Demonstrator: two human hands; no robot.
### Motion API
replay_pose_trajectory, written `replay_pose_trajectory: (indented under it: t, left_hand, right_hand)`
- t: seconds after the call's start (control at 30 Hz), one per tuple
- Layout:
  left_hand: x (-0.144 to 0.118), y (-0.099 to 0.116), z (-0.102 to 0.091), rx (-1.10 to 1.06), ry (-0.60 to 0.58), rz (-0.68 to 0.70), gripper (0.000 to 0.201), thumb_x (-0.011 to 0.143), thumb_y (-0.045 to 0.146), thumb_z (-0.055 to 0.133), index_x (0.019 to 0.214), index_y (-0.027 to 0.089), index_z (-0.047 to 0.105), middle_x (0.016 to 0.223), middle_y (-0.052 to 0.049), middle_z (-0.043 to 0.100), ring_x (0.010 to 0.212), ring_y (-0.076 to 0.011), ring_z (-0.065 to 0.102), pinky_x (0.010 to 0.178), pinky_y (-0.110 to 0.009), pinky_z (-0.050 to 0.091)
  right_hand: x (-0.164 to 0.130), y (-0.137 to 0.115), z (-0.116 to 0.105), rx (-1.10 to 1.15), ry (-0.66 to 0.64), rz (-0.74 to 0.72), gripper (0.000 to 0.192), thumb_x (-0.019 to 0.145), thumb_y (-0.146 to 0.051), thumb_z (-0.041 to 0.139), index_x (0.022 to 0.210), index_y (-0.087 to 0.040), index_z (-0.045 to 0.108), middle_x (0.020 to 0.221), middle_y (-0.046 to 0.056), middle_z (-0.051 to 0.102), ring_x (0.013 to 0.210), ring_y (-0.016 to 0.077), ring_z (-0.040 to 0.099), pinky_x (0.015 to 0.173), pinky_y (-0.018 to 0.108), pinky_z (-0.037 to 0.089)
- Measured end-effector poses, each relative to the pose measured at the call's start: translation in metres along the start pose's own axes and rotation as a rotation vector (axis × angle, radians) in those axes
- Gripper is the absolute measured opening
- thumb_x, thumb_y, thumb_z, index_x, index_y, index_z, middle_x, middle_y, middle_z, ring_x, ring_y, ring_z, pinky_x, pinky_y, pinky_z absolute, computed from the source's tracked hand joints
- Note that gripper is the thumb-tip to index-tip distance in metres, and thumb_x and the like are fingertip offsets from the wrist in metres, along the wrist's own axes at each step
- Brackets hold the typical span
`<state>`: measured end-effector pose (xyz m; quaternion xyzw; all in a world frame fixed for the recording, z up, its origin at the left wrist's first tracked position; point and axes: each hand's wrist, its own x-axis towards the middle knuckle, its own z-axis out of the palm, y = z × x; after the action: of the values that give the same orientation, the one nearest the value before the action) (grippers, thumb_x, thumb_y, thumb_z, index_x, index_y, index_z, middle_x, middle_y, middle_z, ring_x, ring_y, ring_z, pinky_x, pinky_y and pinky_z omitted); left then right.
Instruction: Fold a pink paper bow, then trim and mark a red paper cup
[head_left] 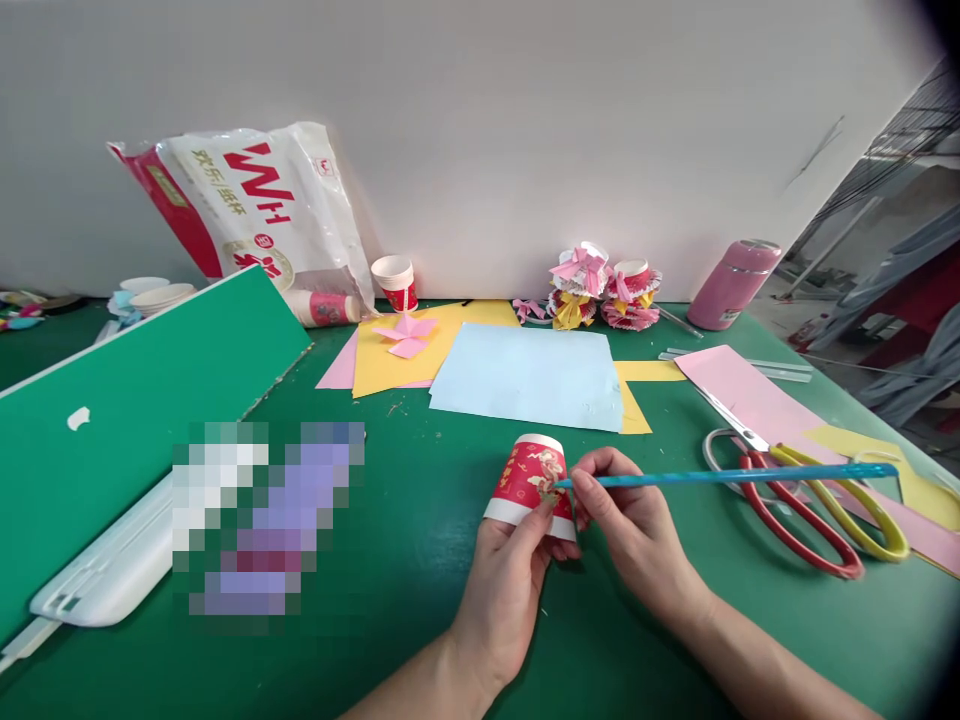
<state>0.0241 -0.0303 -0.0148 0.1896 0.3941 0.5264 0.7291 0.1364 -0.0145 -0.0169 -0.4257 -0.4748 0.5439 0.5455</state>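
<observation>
My left hand is wrapped around a red and white paper cup with gold print, lying tilted above the green table. Its thumb presses on the cup's side near the rim. Between the thumb and fingers of my right hand is a long, thin blue pen-like stick. One end of the stick meets the cup's printed side, and the other reaches out to the right over the scissors. Those scissors have one red and one yellow handle. Light blue paper sheets lie just beyond the cup.
Pink paper and clear sticks lie at the right, near a pink flask. Decorated cups stand by the wall. A plastic cup bag, another red cup, a green board and a white tool occupy the left.
</observation>
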Motion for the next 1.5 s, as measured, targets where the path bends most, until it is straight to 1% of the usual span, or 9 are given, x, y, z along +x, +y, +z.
replay_pose_trajectory:
  t: [0.17, 0.27, 0.4, 0.6, 0.77, 0.97, 1.17, 1.37, 1.5]
  left_hand:
    - [0.001, 0.0, -0.001, -0.001, 0.002, -0.011, 0.015, 0.076, 0.023, 0.064, 0.083, 0.01, 0.066, 0.068, -0.005, 0.063, 0.061, -0.0126, 0.053, 0.059, -0.025, 0.044]
    - [0.002, 0.002, 0.0, 0.006, 0.03, -0.036, 0.018, 0.075, 0.024, 0.065, 0.087, 0.01, 0.066, 0.07, -0.006, 0.064, 0.061, -0.0133, 0.054, 0.06, -0.027, 0.044]
    - [0.003, 0.002, 0.0, 0.006, 0.043, -0.052, 0.02, 0.075, 0.025, 0.065, 0.089, 0.01, 0.066, 0.071, -0.006, 0.062, 0.067, -0.0164, 0.055, 0.063, -0.029, 0.044]
    - [0.001, 0.0, 0.0, 0.0, 0.04, -0.042, 0.017, 0.076, 0.024, 0.064, 0.087, 0.012, 0.066, 0.064, -0.003, 0.057, 0.061, -0.0125, 0.049, 0.061, -0.028, 0.042]
    - [0.0, 0.0, 0.001, -0.004, 0.05, -0.046, 0.016, 0.076, 0.024, 0.064, 0.085, 0.012, 0.066, 0.064, -0.003, 0.057, 0.062, -0.0132, 0.049, 0.062, -0.028, 0.042]
    - [0.001, 0.001, -0.001, -0.033, 0.053, -0.05, 0.017, 0.076, 0.023, 0.064, 0.089, 0.011, 0.065, 0.068, -0.005, 0.061, 0.062, -0.0128, 0.052, 0.063, -0.028, 0.043]
    - [0.0, -0.001, 0.0, -0.057, 0.012, -0.04, 0.021, 0.077, 0.022, 0.062, 0.095, 0.011, 0.064, 0.081, -0.009, 0.066, 0.072, -0.0173, 0.057, 0.062, -0.028, 0.045]
    - [0.001, 0.001, 0.0, -0.04, 0.01, -0.053, 0.022, 0.077, 0.023, 0.063, 0.094, 0.01, 0.064, 0.083, -0.01, 0.067, 0.075, -0.019, 0.058, 0.062, -0.029, 0.045]
    - [0.001, 0.002, 0.0, -0.025, 0.031, -0.053, 0.021, 0.076, 0.022, 0.063, 0.092, 0.009, 0.064, 0.081, -0.01, 0.066, 0.07, -0.0171, 0.057, 0.061, -0.029, 0.045]
  right_hand:
    - [0.0, 0.004, 0.003, 0.057, -0.018, 0.024, 0.021, 0.087, -0.036, 0.053, 0.074, -0.021, 0.044, 0.051, -0.007, 0.052, 0.038, 0.0081, 0.05, 0.038, 0.019, 0.042]
    - [0.0, 0.006, 0.002, -0.004, 0.014, 0.028, 0.023, 0.088, -0.037, 0.053, 0.074, -0.021, 0.044, 0.051, -0.007, 0.05, 0.038, 0.0072, 0.048, 0.037, 0.018, 0.039]
    - [-0.001, 0.01, 0.002, 0.024, -0.028, 0.07, 0.021, 0.088, -0.038, 0.051, 0.077, -0.022, 0.043, 0.054, -0.007, 0.048, 0.042, 0.0084, 0.049, 0.039, 0.02, 0.04]
    - [-0.003, 0.011, 0.003, 0.029, -0.065, 0.091, 0.021, 0.088, -0.039, 0.052, 0.078, -0.022, 0.043, 0.054, -0.006, 0.048, 0.044, 0.0094, 0.049, 0.041, 0.021, 0.041]
    - [-0.003, 0.011, 0.003, 0.007, -0.063, 0.092, 0.02, 0.088, -0.039, 0.051, 0.079, -0.022, 0.044, 0.053, -0.006, 0.048, 0.044, 0.0092, 0.048, 0.041, 0.021, 0.042]
    - [-0.002, 0.014, 0.003, -0.058, -0.048, 0.081, 0.02, 0.087, -0.038, 0.052, 0.078, -0.022, 0.044, 0.052, -0.006, 0.047, 0.044, 0.0098, 0.047, 0.04, 0.02, 0.041]
    - [-0.002, 0.014, 0.002, -0.185, -0.033, 0.053, 0.02, 0.088, -0.039, 0.05, 0.077, -0.023, 0.044, 0.051, -0.006, 0.047, 0.043, 0.0107, 0.047, 0.039, 0.021, 0.041]
    - [-0.002, 0.011, 0.003, -0.195, -0.015, 0.057, 0.021, 0.088, -0.039, 0.05, 0.076, -0.024, 0.042, 0.05, -0.006, 0.048, 0.041, 0.0115, 0.049, 0.037, 0.021, 0.043]
    - [-0.001, 0.008, 0.003, -0.198, 0.001, 0.05, 0.022, 0.088, -0.038, 0.049, 0.074, -0.024, 0.04, 0.047, -0.007, 0.049, 0.038, 0.0111, 0.05, 0.036, 0.021, 0.043]
